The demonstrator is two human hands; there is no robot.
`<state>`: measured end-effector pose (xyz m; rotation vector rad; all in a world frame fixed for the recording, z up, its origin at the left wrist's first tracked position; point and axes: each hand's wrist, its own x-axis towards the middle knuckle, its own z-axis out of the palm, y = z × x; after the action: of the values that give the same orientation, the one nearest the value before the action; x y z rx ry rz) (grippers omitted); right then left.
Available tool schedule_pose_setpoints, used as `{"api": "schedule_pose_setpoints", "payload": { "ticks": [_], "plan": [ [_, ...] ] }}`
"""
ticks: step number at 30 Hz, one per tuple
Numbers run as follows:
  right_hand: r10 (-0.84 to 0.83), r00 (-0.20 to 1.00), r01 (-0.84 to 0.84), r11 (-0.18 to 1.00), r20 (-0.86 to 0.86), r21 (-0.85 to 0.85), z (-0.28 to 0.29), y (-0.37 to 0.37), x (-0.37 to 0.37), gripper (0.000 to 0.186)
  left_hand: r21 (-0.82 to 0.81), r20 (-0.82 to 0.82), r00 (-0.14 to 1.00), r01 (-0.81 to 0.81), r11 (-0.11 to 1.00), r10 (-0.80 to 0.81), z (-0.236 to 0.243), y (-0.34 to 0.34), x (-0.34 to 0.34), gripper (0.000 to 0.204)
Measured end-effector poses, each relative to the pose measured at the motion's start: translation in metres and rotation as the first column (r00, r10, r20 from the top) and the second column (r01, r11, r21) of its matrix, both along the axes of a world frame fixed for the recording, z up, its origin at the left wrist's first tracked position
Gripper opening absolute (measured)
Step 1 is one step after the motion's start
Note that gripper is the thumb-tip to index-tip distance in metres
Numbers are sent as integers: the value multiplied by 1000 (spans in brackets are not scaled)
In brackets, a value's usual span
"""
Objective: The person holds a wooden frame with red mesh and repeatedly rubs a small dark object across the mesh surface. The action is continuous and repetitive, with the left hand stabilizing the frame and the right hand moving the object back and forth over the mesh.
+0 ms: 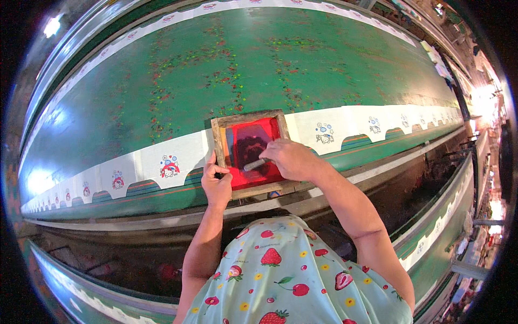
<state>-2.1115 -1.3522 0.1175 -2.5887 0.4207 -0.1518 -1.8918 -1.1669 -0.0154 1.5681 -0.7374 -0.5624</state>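
Note:
A small wooden-framed printing screen [218, 141] covered in red ink lies on a white fabric piece at the near edge of a long green table [226, 70]. My left hand [216, 183] grips the frame's lower left corner. My right hand [291, 157] is inside the frame, closed on a small grey squeegee [253, 164] that rests on the red mesh.
A row of white cut fabric pieces [345, 127] with small printed figures runs along the table's near edge, left and right of the frame. A second row lies along the far edge. Another table edge with fabric pieces [431, 237] sits at the lower right.

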Motion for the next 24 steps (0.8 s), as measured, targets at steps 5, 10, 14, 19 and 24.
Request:
{"api": "schedule_pose_setpoints", "payload": {
  "ticks": [5, 10, 14, 19, 24],
  "plan": [
    [-21, 1000, 21, 999, 9, -50, -10, -33, 25, 37, 38, 209, 978, -25, 999, 16, -5, 5, 0, 22],
    [-12, 998, 19, 992, 59, -123, -15, -56, 42, 42, 45, 45, 998, -47, 998, 45, -4, 5, -1, 19],
    [-66, 992, 82, 984, 107, -157, -23, -59, 47, 44, 31, -19, 999, -37, 999, 38, 0, 6, -3, 19],
    [-96, 990, 111, 982, 104, -155, -35, -51, 42, 44, 39, -16, 999, -40, 998, 41, 4, 5, -4, 20],
    [-46, 989, 75, 974, 138, -216, -44, -16, 21, 45, 46, 48, 999, -18, 999, 16, 8, 4, -4, 21]
  ]
}}
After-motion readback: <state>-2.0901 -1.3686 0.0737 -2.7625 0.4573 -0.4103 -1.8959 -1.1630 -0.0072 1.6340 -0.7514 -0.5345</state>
